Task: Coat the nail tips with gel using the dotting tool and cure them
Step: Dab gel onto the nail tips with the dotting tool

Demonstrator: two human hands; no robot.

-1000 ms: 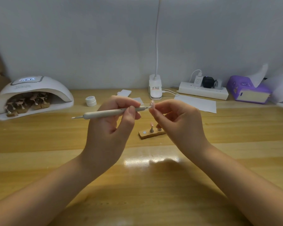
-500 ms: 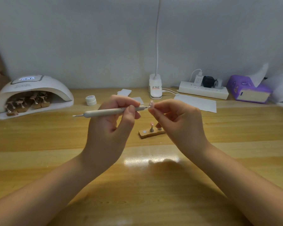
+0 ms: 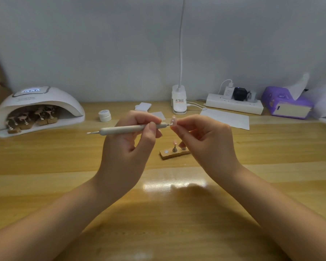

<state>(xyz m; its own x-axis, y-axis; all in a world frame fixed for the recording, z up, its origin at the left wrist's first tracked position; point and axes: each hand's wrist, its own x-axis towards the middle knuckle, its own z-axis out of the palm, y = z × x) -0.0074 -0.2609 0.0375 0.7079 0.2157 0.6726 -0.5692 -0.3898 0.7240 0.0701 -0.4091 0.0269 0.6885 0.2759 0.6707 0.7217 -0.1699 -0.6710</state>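
At the left edge of the frame sits the curing lamp (image 3: 38,110), display lit, with wooden stands of nail tips (image 3: 31,118) under its dome. Right of it is a small white gel pot (image 3: 104,115). At centre my left hand (image 3: 127,147) pinches the dotting tool (image 3: 128,128) between thumb and fingers, lying nearly level, its metal end touching the nail tip (image 3: 174,121) that my right hand (image 3: 205,142) pinches (fingertips only). Below that tip, a wooden stand (image 3: 174,153) rests on the table (image 3: 45,176). Far right: a power strip (image 3: 234,106) and a purple tissue box (image 3: 287,102).
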